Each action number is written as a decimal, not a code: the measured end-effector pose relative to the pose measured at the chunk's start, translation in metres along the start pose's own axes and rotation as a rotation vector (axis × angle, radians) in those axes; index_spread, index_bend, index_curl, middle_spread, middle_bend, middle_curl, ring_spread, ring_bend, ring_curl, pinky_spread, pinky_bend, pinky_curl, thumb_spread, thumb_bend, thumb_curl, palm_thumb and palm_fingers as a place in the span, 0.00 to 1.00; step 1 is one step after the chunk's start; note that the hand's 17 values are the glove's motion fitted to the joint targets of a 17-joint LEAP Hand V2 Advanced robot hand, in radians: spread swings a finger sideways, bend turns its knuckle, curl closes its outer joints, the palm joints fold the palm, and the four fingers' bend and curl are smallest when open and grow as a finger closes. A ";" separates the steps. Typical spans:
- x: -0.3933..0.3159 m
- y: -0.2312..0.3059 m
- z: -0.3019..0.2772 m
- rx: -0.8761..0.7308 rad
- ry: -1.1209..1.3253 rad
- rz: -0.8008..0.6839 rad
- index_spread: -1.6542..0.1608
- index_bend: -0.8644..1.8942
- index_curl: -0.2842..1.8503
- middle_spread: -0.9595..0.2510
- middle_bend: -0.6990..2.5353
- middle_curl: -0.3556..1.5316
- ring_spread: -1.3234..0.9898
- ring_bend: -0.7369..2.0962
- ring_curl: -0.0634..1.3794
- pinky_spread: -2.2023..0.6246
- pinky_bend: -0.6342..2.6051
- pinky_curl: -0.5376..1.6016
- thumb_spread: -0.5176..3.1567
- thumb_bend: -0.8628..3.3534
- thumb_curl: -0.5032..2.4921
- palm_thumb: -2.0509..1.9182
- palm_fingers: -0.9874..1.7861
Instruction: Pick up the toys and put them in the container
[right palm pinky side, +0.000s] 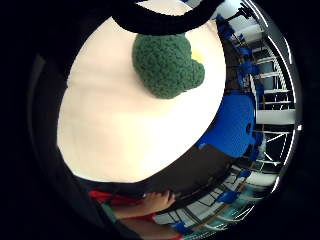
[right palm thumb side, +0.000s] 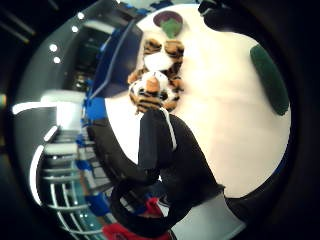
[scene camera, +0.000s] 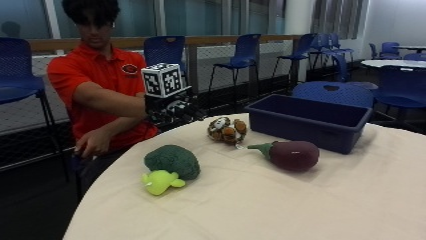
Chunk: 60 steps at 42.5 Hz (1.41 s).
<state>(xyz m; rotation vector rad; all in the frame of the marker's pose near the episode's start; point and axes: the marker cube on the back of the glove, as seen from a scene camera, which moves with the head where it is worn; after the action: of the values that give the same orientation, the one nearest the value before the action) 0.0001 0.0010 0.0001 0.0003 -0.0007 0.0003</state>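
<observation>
Hands first – the gloved right hand (scene camera: 170, 109) hangs above the worktop (scene camera: 279, 200) edge holding nothing, though I can't tell how its fingers sit, probably lining up on the tiger toy (scene camera: 227, 130) just beside the blue container (scene camera: 309, 121).

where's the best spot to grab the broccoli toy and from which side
Probably the round dark green head of the broccoli toy, taken from above. It lies on its side on the white tablecloth, with the crown bulging highest and the short light green stem pointing to the table edge. The gloved right hand hangs above the table near it.
</observation>
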 end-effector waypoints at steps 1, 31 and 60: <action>0.000 0.000 0.000 0.001 0.001 0.000 0.83 0.41 0.16 0.74 0.28 0.21 0.56 0.30 0.04 0.79 0.30 0.28 0.26 0.20 0.17 0.51 0.40; 0.045 -0.055 -0.003 0.070 0.126 0.048 0.72 0.42 0.25 0.68 0.28 0.31 0.53 0.32 0.10 0.80 0.33 0.36 0.46 0.19 0.20 0.49 0.34; 0.146 -0.095 0.056 -0.296 0.083 0.345 0.72 0.35 0.25 0.75 0.25 0.29 0.58 0.33 0.11 0.82 0.57 0.47 0.44 0.20 0.22 0.51 0.30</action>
<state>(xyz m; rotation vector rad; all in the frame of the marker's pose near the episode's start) 0.1457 -0.0938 0.0564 -0.2959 0.0821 0.3451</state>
